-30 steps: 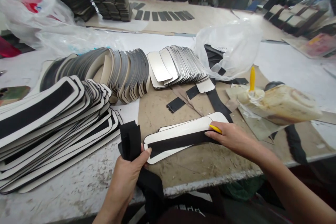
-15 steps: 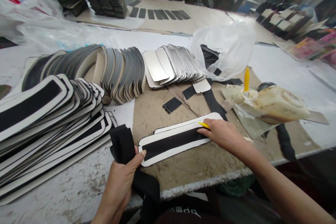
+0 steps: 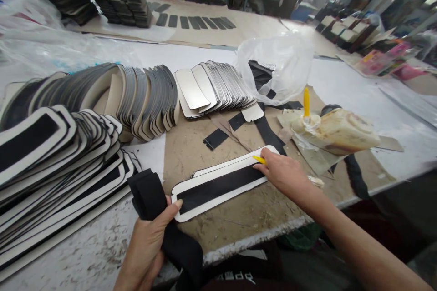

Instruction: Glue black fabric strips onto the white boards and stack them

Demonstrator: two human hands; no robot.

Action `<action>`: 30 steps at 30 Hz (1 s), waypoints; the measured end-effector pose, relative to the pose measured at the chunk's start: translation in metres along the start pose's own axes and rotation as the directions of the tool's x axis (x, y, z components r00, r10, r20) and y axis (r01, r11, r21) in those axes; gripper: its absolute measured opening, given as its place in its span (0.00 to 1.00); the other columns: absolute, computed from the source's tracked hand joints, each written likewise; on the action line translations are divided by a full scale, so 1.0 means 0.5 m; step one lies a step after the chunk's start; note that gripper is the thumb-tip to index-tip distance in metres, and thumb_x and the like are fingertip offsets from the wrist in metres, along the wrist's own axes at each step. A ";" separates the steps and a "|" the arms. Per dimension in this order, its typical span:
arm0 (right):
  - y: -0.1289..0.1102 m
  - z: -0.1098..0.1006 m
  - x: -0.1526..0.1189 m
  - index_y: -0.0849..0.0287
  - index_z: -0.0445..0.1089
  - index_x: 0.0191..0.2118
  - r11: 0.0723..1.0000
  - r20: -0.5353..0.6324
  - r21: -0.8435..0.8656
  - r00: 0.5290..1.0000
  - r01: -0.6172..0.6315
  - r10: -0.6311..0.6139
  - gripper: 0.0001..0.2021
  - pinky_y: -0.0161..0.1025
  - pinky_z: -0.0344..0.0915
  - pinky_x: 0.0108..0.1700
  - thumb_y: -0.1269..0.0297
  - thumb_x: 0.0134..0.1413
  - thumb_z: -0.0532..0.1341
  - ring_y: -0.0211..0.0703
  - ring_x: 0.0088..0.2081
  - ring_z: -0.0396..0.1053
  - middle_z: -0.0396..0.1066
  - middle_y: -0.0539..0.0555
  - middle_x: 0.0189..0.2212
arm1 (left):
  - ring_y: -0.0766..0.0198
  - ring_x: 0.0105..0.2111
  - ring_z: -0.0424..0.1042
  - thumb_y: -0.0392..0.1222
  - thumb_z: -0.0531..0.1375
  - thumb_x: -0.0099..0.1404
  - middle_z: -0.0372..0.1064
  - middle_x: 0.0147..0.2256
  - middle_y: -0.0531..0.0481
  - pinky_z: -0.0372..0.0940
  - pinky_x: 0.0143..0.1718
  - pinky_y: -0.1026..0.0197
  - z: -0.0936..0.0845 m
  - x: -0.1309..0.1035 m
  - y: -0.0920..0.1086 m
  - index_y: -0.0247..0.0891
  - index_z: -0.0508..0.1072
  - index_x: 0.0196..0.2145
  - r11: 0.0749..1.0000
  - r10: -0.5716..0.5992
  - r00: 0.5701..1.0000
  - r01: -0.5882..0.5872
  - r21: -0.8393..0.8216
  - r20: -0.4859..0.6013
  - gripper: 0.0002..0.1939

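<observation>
Head-height view, facing forward and steeply down.

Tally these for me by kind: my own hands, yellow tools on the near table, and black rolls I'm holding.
Hands: 2, left hand and right hand
Yellow tools: 2, held tool and upright handle
Black roll: 1
Total: 5

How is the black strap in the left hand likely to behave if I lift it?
The black strap is probably floppy, since its lower length droops at the table's edge. The bunched layers above the left hand look loose, so they may unwind.
</observation>
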State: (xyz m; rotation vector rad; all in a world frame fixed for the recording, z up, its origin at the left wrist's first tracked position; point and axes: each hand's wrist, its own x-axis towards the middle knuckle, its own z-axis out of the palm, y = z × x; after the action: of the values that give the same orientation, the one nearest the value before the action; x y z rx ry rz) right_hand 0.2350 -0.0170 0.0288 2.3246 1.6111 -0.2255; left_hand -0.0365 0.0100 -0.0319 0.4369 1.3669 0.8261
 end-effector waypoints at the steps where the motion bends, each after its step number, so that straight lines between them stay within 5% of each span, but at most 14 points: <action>1: 0.009 0.003 -0.006 0.59 0.64 0.40 0.999 -0.048 0.031 0.999 -0.007 0.009 0.10 0.37 0.55 0.30 0.59 0.61 0.52 0.49 0.33 0.72 0.73 0.59 0.32 | 0.67 0.31 0.70 0.40 0.72 0.41 0.71 0.29 0.57 0.67 0.36 0.68 0.001 -0.001 0.000 0.38 0.74 0.32 1.000 0.004 1.000 -0.004 -0.005 0.006 0.19; 7: 0.070 0.023 -0.046 0.55 0.58 0.28 0.901 -0.287 0.425 0.957 0.085 0.045 0.16 0.36 0.54 0.29 0.53 0.63 0.46 0.42 0.26 0.63 0.65 0.51 0.23 | 0.68 0.29 0.70 0.38 0.74 0.35 0.72 0.29 0.58 0.68 0.33 0.72 0.001 -0.012 0.013 0.39 0.74 0.28 0.998 0.062 0.998 -0.062 -0.028 -0.006 0.20; 13: 0.072 0.017 -0.070 0.56 0.58 0.25 0.574 -0.133 0.814 0.990 0.084 0.042 0.20 0.35 0.54 0.25 0.46 0.58 0.49 0.36 0.21 0.55 0.57 0.46 0.18 | 0.69 0.30 0.70 0.36 0.74 0.35 0.72 0.31 0.59 0.68 0.34 0.73 -0.003 -0.026 0.023 0.41 0.75 0.31 0.997 0.052 0.997 -0.055 -0.051 -0.063 0.22; 17: 0.062 0.013 -0.076 0.57 0.55 0.22 0.508 -0.102 0.859 0.992 0.053 0.068 0.18 0.33 0.52 0.24 0.51 0.51 0.60 0.34 0.21 0.52 0.52 0.44 0.18 | 0.68 0.34 0.71 0.38 0.74 0.38 0.74 0.35 0.57 0.68 0.35 0.75 -0.007 -0.035 0.023 0.41 0.76 0.34 0.998 0.064 0.996 -0.066 -0.023 -0.056 0.22; 23: 0.063 0.023 -0.088 0.57 0.57 0.24 0.393 -0.095 0.915 0.996 0.088 -0.001 0.16 0.32 0.49 0.21 0.52 0.55 0.56 0.33 0.20 0.50 0.52 0.44 0.19 | 0.69 0.33 0.71 0.39 0.74 0.37 0.74 0.32 0.59 0.67 0.35 0.76 -0.009 -0.044 0.020 0.44 0.76 0.31 0.996 0.085 0.995 -0.086 -0.028 -0.051 0.19; 30: 0.063 0.033 -0.101 0.57 0.57 0.24 0.467 -0.157 0.873 0.988 0.138 0.001 0.17 0.32 0.51 0.22 0.51 0.57 0.55 0.34 0.22 0.51 0.53 0.45 0.20 | 0.71 0.30 0.70 0.38 0.74 0.37 0.72 0.28 0.60 0.66 0.34 0.76 -0.006 -0.059 0.019 0.41 0.75 0.27 0.992 0.118 0.993 -0.118 -0.040 -0.012 0.17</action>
State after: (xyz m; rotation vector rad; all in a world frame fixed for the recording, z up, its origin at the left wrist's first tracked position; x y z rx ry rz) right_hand 0.2472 -0.0774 0.0335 3.0352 1.9426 -1.2398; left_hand -0.0418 -0.0061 -0.0055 0.4861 1.3410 0.9522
